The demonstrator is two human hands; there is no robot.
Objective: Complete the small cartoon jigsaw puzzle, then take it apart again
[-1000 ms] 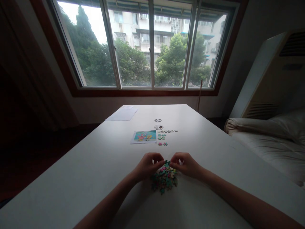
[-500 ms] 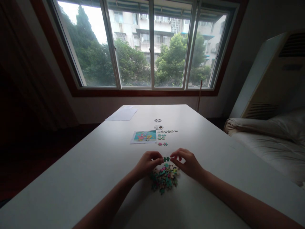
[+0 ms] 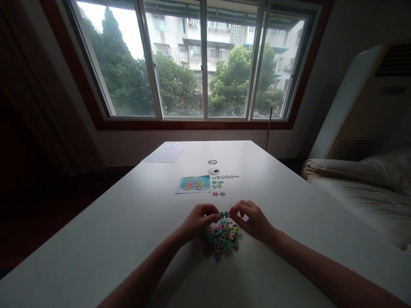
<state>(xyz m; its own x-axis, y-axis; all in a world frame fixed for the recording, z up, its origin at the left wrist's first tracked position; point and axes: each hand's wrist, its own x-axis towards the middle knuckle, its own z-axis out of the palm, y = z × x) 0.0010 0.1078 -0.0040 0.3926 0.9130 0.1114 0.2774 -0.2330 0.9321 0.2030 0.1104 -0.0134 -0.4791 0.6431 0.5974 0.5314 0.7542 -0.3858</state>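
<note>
Between the fingertips of both hands is a small green jigsaw puzzle piece (image 3: 224, 214), held just above the far side of a heap. My left hand (image 3: 201, 219) pinches its left edge with thumb and finger. From the other side, my right hand (image 3: 250, 217) pinches its right edge. Whether it is one piece or two joined is too small to tell. Below lies the heap of mixed puzzle pieces (image 3: 221, 241), mostly green with some pink, yellow and pale ones. Beyond the hands, two pink pieces (image 3: 218, 194) lie side by side.
A colourful cartoon picture sheet (image 3: 194, 184) lies left of short rows of sorted pieces (image 3: 217, 184). Two round items (image 3: 213, 171) sit farther back. White paper (image 3: 165, 153) rests at the far left of the white table (image 3: 128, 214). A sofa (image 3: 359, 179) stands to the right.
Both hands stay almost in place, still pinching the green piece. The view has shifted very slightly; the heap and the sorted pieces look the same.
</note>
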